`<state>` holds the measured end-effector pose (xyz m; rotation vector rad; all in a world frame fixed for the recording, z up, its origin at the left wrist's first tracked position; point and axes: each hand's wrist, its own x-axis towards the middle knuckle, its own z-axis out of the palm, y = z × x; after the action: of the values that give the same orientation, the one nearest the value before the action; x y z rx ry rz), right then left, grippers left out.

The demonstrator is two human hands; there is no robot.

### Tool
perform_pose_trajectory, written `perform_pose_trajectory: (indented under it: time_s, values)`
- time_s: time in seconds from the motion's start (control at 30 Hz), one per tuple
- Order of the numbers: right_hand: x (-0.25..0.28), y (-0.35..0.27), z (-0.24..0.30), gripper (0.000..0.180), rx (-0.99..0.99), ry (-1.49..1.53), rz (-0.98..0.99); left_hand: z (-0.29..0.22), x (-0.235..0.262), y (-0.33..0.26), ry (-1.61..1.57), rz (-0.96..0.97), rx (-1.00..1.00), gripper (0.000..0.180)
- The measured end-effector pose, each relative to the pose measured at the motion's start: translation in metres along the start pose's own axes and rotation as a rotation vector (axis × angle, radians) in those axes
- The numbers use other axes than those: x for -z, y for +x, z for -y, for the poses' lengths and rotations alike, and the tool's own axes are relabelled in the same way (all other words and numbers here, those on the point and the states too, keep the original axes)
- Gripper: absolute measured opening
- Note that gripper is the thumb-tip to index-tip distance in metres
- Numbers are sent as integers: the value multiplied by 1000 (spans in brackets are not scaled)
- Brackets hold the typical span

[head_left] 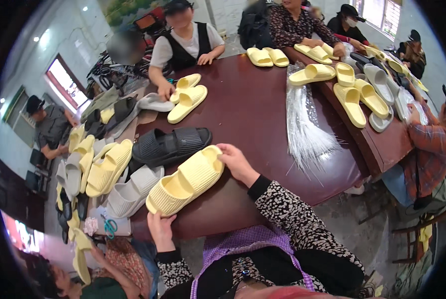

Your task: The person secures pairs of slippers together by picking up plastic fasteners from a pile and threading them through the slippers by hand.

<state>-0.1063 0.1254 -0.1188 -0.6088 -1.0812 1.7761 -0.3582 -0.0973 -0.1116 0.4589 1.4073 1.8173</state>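
Note:
A pair of pale yellow ribbed slide sandals [185, 181] lies pressed together on the dark red-brown table [248, 109] in front of me. My left hand [160, 229] grips the heel end at the table's near edge. My right hand [237, 162] holds the toe end. A black ribbed slide [170, 144] rests just beyond the yellow pair. A grey slide [133, 189] lies to the left of it.
A bundle of clear plastic bags [305, 124] lies on the table to the right. Piles of yellow, grey and black slides [93, 164] sit at the left, more yellow ones [355, 94] at the far right. Several other people sit around the table. Teal scissors [110, 225] lie at lower left.

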Motion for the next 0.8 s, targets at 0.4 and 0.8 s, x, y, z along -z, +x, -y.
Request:
perform_pose_trajectory:
  time_s: [0.4,0.8]
  values:
    - [29,-9,30,33,113,163,-126,26,-72,-2,-218,253,63,47]
    - [70,8,32,31,212,58,-406,21,-88,14,6,128,-51,36]
